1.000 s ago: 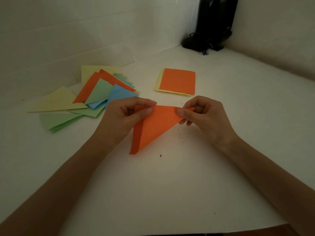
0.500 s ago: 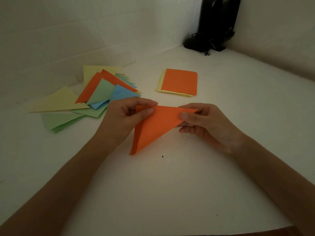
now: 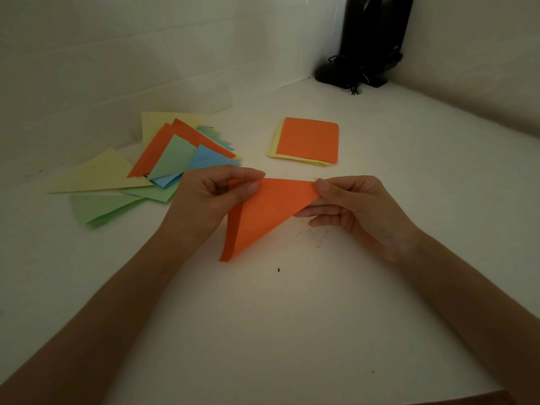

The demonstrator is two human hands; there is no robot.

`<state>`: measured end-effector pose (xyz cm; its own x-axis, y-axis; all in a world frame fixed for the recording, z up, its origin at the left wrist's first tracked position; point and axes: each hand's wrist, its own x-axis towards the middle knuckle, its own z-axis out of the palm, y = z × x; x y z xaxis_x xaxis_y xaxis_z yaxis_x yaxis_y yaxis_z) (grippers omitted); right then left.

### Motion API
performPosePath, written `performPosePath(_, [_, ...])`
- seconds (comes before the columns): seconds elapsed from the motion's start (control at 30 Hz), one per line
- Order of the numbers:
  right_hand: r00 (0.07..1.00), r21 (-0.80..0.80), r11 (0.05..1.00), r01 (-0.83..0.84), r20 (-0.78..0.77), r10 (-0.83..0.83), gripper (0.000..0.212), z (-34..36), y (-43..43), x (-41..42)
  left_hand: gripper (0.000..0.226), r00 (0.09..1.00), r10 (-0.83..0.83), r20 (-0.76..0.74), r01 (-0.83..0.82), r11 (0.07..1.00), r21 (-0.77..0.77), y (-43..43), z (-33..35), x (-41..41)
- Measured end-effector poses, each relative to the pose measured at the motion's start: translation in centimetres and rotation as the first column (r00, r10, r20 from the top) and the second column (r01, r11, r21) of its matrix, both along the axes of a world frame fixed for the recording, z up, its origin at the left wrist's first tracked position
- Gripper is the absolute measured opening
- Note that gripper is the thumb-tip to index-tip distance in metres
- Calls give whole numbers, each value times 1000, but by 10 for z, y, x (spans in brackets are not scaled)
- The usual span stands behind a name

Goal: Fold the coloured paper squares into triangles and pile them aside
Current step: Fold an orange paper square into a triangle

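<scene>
Room to press flat lay on the table (image 3: 292,331) beneath. Orange sheet (image 3: 263,211) was held above it, half-folded; left hand (image 3: 204,206) pinched one top corner, right hand (image 3: 356,206) the other. Layers gaped along the left edge, so creasing now risked a skewed triangle. Pile (image 3: 152,168) sat far left near the wall, squares (image 3: 306,140) beyond, apart.

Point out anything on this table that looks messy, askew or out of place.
The folded triangles lie fanned in a loose scatter at the left, not a neat pile. Small dark specks dot the table beside the right hand. The held orange triangle shows a misaligned strip along its left edge.
</scene>
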<state>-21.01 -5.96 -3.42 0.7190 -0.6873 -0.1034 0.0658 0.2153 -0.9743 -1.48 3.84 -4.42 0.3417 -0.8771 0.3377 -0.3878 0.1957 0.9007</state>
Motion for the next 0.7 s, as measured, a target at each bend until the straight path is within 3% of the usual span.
performPosePath(0.23, [996,-155,987,52,-67,-63,22,2,0,-2,21,997,-28,-71,32,998,61,1,0,-1])
performPosePath(0.43, [988,-155,982,109,-92,-124,23,-1,-1,-1,23,998,-15,-53,20,995,94,2,1,-2])
performPosePath(0.5, [979,-233,964,131,-122,-163,21,-3,-1,-1,23,999,-10,-31,14,993,120,1,0,-2])
performPosePath(0.6, [897,-634,773,7,-338,-286,25,-9,-2,-1,23,996,3,92,-17,988,155,-1,-4,0])
performPosePath(0.7, [788,-767,597,-235,-510,-345,22,-15,-7,-1,25,972,16,233,-61,981,185,-3,-11,0])
